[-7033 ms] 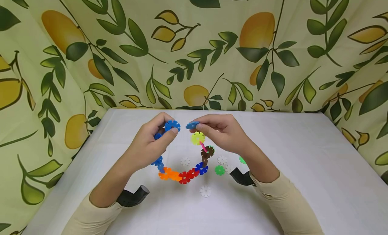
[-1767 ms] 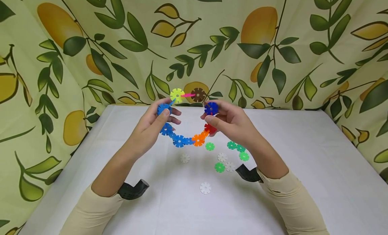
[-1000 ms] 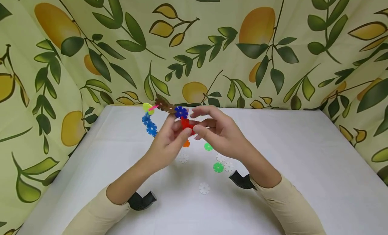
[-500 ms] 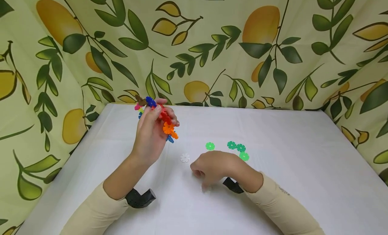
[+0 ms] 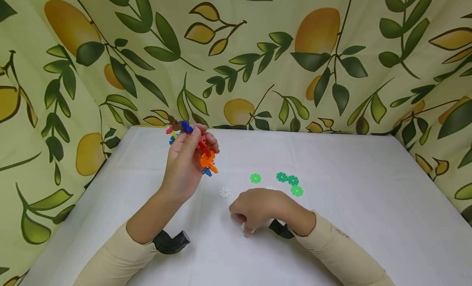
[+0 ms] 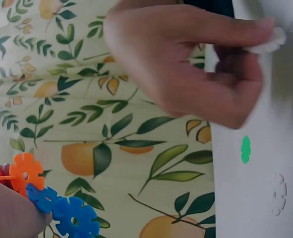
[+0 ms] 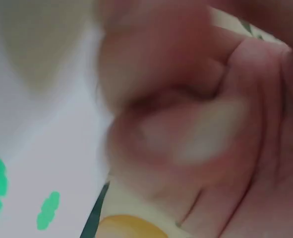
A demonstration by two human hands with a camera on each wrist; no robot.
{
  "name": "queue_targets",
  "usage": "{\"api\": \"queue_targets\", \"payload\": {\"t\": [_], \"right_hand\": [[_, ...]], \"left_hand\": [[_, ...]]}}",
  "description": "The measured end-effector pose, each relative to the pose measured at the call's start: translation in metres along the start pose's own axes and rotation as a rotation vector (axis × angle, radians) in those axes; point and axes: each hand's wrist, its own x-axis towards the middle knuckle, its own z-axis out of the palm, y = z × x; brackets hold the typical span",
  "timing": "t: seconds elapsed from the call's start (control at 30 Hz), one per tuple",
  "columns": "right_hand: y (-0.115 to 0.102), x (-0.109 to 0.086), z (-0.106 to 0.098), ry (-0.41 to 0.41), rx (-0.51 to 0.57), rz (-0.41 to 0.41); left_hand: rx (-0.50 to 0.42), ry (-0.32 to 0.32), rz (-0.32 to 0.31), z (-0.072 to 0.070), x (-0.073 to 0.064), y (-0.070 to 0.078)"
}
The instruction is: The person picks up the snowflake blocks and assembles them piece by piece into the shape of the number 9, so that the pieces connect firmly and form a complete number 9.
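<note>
My left hand (image 5: 184,167) is raised over the table's left half and grips a chain of notched plastic discs (image 5: 207,159), coloured brown, dark blue, red, orange and blue, with pink and yellow at its far side. Part of the chain hides behind the hand; its blue discs (image 6: 76,218) dangle in the left wrist view. Low over the table, my right hand (image 5: 254,208) pinches a white notched disc (image 6: 272,44) between thumb and finger. Only blurred curled fingers (image 7: 156,134) of this hand fill the right wrist view.
Behind the right hand lie a light green disc (image 5: 255,178), a joined darker green pair (image 5: 287,178) and another green disc (image 5: 296,190). A white disc (image 5: 225,192) rests left of it. The patterned cloth (image 5: 236,73) rises beyond the white table (image 5: 332,163).
Seven seconds ago both hands held blue discs at the chain's ends; later it looked like a ring. The right hand then let go and moved down to the white disc; the left carried the chain left.
</note>
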Motion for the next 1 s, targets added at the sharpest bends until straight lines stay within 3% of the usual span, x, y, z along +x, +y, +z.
{"api": "queue_targets", "payload": {"t": [0.1, 0.23, 0.3, 0.37, 0.47, 0.57, 0.8, 1.0], "right_hand": [[0.007, -0.009, -0.014, 0.033, 0.179, -0.162], [0.017, -0.022, -0.031, 0.122, 0.525, -0.443], [0.017, -0.026, -0.036, 0.209, 0.709, -0.550], [0.014, -0.026, -0.038, 0.318, 0.871, -0.596], [0.003, -0.023, -0.038, 0.487, 1.042, -0.567], [-0.005, -0.020, -0.035, 0.584, 1.139, -0.503], [-0.010, -0.018, -0.031, 0.662, 1.197, -0.473], [-0.011, -0.019, -0.031, 0.684, 1.227, -0.471]], "left_hand": [[0.024, 0.003, 0.015, 0.000, 0.000, -0.002], [0.030, 0.017, 0.037, 0.001, 0.001, -0.003], [0.033, 0.027, 0.049, 0.002, 0.001, -0.003], [0.053, 0.028, 0.065, 0.002, 0.000, -0.004], [0.086, 0.013, 0.100, 0.002, -0.002, -0.005], [0.126, -0.018, 0.132, 0.003, -0.006, -0.008], [0.285, -0.095, 0.221, 0.005, -0.011, -0.016], [0.297, -0.144, 0.286, 0.007, -0.014, -0.024]]}}
